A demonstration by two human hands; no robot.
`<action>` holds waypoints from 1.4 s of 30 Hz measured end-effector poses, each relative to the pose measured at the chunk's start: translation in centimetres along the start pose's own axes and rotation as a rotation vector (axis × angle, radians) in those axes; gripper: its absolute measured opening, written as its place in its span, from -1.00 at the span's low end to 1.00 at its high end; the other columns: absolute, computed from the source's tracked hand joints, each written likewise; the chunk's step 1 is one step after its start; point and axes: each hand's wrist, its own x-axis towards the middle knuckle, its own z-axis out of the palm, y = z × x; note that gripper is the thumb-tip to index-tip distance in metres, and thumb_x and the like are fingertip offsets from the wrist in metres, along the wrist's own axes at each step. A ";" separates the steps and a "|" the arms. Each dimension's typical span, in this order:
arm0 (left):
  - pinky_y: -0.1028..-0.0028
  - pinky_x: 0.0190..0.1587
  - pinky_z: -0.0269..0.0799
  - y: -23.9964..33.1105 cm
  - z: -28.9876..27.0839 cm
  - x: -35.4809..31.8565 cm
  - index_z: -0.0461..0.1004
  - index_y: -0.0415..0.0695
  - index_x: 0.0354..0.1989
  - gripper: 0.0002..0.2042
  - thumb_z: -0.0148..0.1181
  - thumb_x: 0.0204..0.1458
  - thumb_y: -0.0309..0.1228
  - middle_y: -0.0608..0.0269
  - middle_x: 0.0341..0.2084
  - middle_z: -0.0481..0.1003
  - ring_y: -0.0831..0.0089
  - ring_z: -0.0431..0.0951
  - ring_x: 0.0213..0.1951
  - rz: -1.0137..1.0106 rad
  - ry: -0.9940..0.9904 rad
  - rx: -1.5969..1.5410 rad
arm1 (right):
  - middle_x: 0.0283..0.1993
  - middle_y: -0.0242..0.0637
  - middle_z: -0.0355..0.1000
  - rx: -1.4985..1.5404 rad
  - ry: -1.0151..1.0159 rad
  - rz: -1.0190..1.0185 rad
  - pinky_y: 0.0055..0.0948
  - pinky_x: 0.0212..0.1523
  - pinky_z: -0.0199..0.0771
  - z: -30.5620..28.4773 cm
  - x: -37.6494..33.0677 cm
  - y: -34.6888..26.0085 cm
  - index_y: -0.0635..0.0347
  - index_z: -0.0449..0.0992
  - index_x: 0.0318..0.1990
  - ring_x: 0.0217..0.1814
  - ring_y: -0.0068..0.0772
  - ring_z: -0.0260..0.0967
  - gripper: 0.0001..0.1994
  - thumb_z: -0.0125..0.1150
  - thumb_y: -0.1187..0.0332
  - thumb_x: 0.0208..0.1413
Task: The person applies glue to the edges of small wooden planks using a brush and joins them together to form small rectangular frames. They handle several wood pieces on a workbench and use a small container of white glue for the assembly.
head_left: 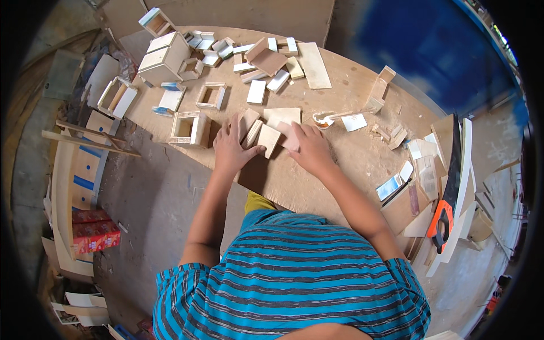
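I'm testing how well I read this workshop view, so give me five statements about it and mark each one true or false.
1. The left hand touches a pale wooden block with its thumb. True.
2. The right hand is on the orange-handled saw. False: it is on a pinkish wooden piece; the saw lies apart, farther right.
3. An open wooden box stands to the left of the left hand. True.
4. The red carton sits on the table. False: it is off the table, to the person's left.
5. The person's shirt is striped. True.
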 end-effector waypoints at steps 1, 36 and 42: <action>-0.05 0.24 0.10 -0.3 0.1 -0.2 -0.02 -0.04 0.43 0.19 0.43 -0.41 0.24 -0.20 0.25 0.23 -0.16 0.23 0.24 -0.004 0.000 -0.034 | 0.22 -0.09 0.27 -0.014 -0.065 0.044 -0.13 0.27 0.19 -0.5 -1.0 0.2 0.20 0.29 0.25 0.28 -0.07 0.19 -0.23 0.45 0.19 -0.17; 0.09 0.13 0.24 -1.5 1.2 -1.1 0.28 -0.16 0.24 -0.10 0.37 -0.30 0.10 0.02 0.09 0.39 0.02 0.32 0.15 -0.026 0.065 -0.065 | -0.15 0.09 0.49 -0.079 -0.174 -0.174 -0.19 -0.02 0.44 -5.7 11.9 -12.1 0.27 0.09 0.36 -0.10 0.03 0.48 0.12 0.52 -0.04 -0.41; 0.02 0.06 0.26 -0.9 0.8 -1.6 0.52 -0.11 -0.10 -0.47 0.41 -0.30 -0.15 0.00 -0.07 0.47 -0.07 0.33 0.10 0.072 0.271 -0.265 | -0.34 0.01 0.53 -0.148 -0.205 -0.347 -0.14 -0.14 0.48 0.3 16.1 -18.7 0.38 0.03 0.37 -0.25 0.02 0.52 0.18 0.52 -0.06 -0.42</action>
